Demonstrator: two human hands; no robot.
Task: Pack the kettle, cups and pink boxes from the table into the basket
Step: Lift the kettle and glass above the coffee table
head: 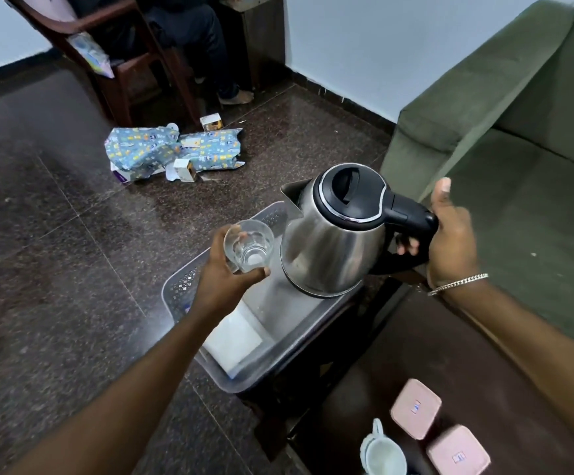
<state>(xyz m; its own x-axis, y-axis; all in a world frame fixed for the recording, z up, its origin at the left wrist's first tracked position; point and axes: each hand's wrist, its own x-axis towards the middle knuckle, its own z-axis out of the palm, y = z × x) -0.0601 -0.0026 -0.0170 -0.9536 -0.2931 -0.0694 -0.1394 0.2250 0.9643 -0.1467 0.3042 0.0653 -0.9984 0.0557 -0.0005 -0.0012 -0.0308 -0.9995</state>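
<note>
My right hand (450, 234) grips the black handle of a steel kettle (326, 241) with a black lid, held over the far end of the grey perforated basket (182, 286). My left hand (225, 279) holds a clear glass cup (249, 246) upright above the basket, just left of the kettle. A white flat item (234, 341) lies in the basket's bottom. Two pink boxes (415, 407) (458, 452) and a pale stacked cup (384, 455) stand on the dark table (364, 389) at the lower right.
The basket sits on the dark floor beside the table. A green sofa (518, 132) fills the right. Crumpled blue wrapping paper (172, 150) and small cartons lie on the floor ahead. A seated person's legs (210, 46) and a wooden chair (121, 70) are at the back.
</note>
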